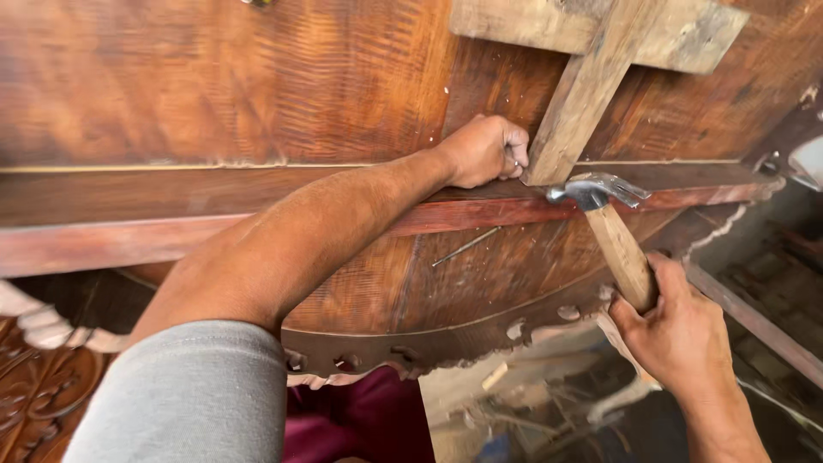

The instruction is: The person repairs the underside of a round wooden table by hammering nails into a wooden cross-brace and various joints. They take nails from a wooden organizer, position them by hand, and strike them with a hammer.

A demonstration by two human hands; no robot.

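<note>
Currently, a claw hammer [597,190] is gripped low on its stiff wooden handle by the right hand [677,330]; head-heavy, so it should swing well. A thin, bendable nail [517,162] is pinched by the left hand [484,150] against the rough batten [583,94] on the carved panel [214,86].

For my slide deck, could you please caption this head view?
Left hand pinches a nail against a wooden brace while right hand holds a claw hammer.

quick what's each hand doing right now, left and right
Left hand: closed, pinching a thin metal nail against the pale wooden brace.
Right hand: closed around the wooden handle of a steel claw hammer.
</note>
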